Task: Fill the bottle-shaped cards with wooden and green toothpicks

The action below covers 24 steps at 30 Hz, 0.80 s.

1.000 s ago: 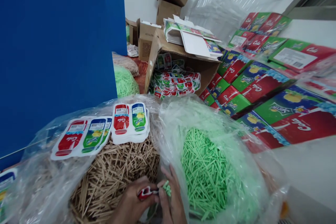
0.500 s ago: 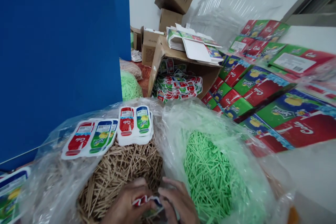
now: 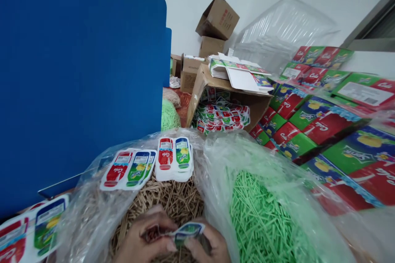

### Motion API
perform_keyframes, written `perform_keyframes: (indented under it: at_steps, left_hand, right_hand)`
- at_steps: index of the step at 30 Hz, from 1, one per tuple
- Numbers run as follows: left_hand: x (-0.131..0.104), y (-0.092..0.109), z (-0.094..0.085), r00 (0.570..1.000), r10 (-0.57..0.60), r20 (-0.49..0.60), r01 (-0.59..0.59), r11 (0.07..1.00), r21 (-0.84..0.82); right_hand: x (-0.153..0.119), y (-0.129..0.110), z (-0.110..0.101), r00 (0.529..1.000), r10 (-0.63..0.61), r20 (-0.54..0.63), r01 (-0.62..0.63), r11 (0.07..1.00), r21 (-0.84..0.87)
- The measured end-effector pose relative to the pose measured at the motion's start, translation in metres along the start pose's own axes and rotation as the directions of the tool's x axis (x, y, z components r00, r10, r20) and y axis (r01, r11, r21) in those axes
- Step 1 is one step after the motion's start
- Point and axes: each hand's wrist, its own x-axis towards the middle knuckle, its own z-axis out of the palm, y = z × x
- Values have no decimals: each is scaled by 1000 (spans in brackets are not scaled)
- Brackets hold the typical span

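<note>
In the head view, my left hand (image 3: 148,236) and my right hand (image 3: 211,244) are low in the middle, over a clear bag (image 3: 89,209) of brown paper-like sticks (image 3: 166,195). Between them is a small bottle-shaped printed packet (image 3: 189,229), pinched from both sides. Its green and blue half shows by my right fingers. By my left fingers a dark red opening gapes, with something brown inside that I cannot make out clearly. Flat twin packets with Cola and Sprite prints (image 3: 174,159) lie at the bag's far side, with more twin packets (image 3: 128,169) to their left.
A clear bag of green sticks (image 3: 262,218) stands at the right. Behind is a tipped carton (image 3: 200,90) full of printed packets (image 3: 224,117). Stacked Cola and Sprite boxes (image 3: 327,119) line the right. A blue panel (image 3: 83,70) blocks the left. More packets (image 3: 33,230) lie lower left.
My view has shifted, so the scene sits lower and further right. The packet between my hands has turned, showing its green half at the right and an opening at the left.
</note>
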Motion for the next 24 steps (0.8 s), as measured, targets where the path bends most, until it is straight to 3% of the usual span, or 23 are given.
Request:
perform_keyframes:
  at_steps: [4,7,9,12,15,18,24]
  left_hand:
    - [7,4,-6,987,42,-155,-42,999,5]
    - [9,7,-5,975,96,-201,-98,995,4]
    - [6,3,-5,966,54,-254,-51,999,18]
    - [0,-13,-9,945,-95,-312,115,992,47]
    - [-5,-24,-15,945,-183,-271,212,974,83]
    - [-4,-21,-23,964,-183,-194,200,977,71]
    - [13,0,-33,959,-275,-61,250,930,-270]
  right_hand:
    - [11,-3,12,997,-8,-77,18,991,129]
    - [13,3,20,994,6,-105,18,974,226]
    - [13,11,24,991,25,-130,13,957,288]
    - [12,22,26,981,124,-149,-61,926,372]
    - [11,30,27,969,207,-133,-141,910,389]
    - [13,28,30,967,225,-120,-175,927,332]
    - [39,-3,30,976,217,34,-218,940,262]
